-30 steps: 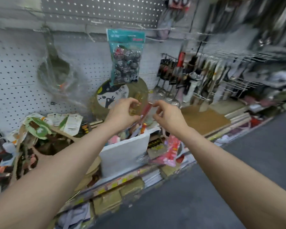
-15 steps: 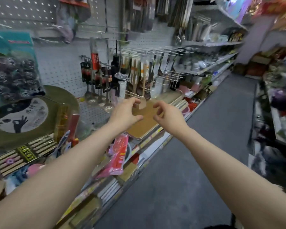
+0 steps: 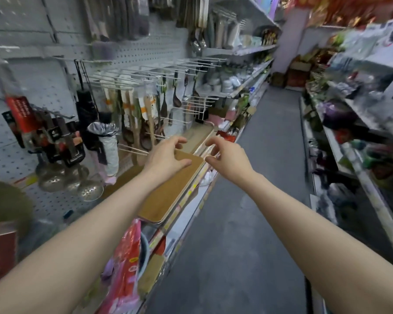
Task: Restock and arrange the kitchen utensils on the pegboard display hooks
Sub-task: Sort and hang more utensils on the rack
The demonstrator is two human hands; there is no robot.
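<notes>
head view: looking down a shop aisle, with the pegboard (image 3: 43,87) running along the left side.
left hand (image 3: 166,155): hovering over the far end of the brown board, fingers half curled and thumb stretched out, grasping nothing that is showing.
right hand (image 3: 228,158): hovering just beside the left hand, out past the shelf's front edge, fingers bending in a loose claw, gripping nothing visible.
hands together: palms are facing each other, fingertips near but apart.
hooks (image 3: 150,72): white wire ones are sticking out of the pegboard in rows above both hands; a lower pair is reaching toward the left hand.
wooden spatulas (image 3: 132,109): hanging in packets from the hooks, just beyond the left hand.
dark ladles (image 3: 176,97): hanging further along the same row.
metal skimmers (image 3: 61,180): hanging bowls-down on the pegboard's left part, above the shelf's back edge.
brown board (image 3: 168,198): lying flat on the shelf (image 3: 192,201), its long side running along the front edge.
red packet (image 3: 127,257): showing below the left forearm, by the shelving's front edge.
opposite shelving (image 3: 349,137): carrying goods too blurred to name.
</notes>
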